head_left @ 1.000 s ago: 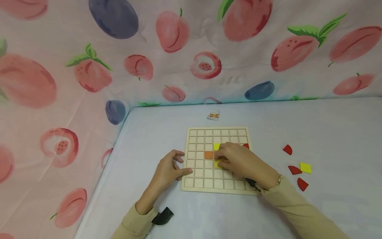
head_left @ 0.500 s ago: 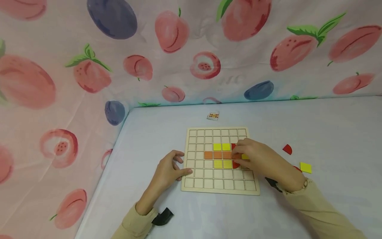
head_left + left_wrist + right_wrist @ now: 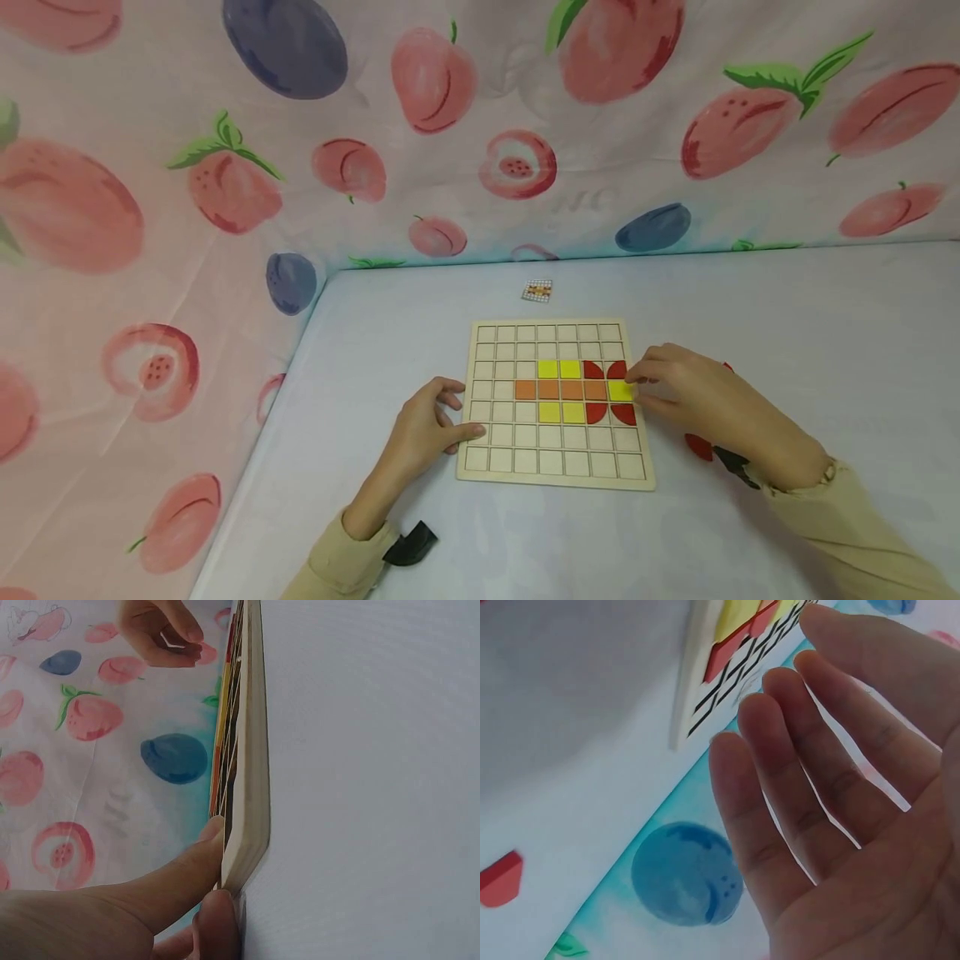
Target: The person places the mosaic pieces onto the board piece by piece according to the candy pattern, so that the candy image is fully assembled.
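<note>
the rightmost yellow square (image 3: 620,391) lies at nine o'clock from the nearer right hand (image 3: 697,398), relaxed and empty, the left hand (image 3: 423,423) gripping the board (image 3: 552,460).

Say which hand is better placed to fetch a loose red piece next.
Right hand, most likely: it looks empty and is close to a loose red piece, while the left hand holds the board's opposite edge.

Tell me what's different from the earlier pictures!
The person's bare right grip moved right across the pale square wooden grid board to its right edge, uncovering orange square tiles and red quarter-circle pieces. The board and bare left grip at its left edge stayed put.
</note>
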`<action>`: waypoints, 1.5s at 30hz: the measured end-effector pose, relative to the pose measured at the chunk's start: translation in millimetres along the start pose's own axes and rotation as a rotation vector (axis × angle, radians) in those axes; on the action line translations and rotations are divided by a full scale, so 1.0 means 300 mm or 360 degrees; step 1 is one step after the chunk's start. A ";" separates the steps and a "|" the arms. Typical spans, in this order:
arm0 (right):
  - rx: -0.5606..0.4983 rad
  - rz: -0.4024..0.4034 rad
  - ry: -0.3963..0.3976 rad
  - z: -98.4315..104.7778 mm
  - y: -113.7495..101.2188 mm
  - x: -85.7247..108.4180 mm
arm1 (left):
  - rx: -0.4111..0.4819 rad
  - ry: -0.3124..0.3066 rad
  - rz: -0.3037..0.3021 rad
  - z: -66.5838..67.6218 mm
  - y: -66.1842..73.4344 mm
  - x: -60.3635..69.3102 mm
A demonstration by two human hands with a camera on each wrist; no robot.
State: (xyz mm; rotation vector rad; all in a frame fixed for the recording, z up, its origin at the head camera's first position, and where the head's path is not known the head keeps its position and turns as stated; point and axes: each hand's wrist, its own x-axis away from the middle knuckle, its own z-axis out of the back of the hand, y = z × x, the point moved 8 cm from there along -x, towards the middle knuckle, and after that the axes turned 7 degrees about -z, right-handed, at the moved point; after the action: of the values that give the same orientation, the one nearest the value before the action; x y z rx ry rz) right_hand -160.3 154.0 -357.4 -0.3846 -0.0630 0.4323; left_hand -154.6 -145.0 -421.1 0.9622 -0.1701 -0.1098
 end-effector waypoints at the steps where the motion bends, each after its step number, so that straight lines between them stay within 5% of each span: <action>1: -0.0001 -0.0026 -0.0003 0.000 0.010 0.003 | 0.0001 0.0000 0.0001 0.000 0.000 0.000; 23: 0.0042 -0.0196 -0.0004 0.012 0.184 0.084 | -0.0002 -0.0003 0.0005 0.000 0.001 -0.001; 45: 0.0132 -0.0262 0.0042 -0.001 0.312 0.086 | 0.0013 -0.0006 0.0016 0.001 0.001 0.002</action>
State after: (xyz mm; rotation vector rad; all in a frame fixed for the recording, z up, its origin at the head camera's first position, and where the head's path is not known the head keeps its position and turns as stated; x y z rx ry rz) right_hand -174.1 243.0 -393.3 -0.3008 -0.0507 0.2661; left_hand -153.9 -145.3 -420.6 0.9691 -0.1790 -0.1021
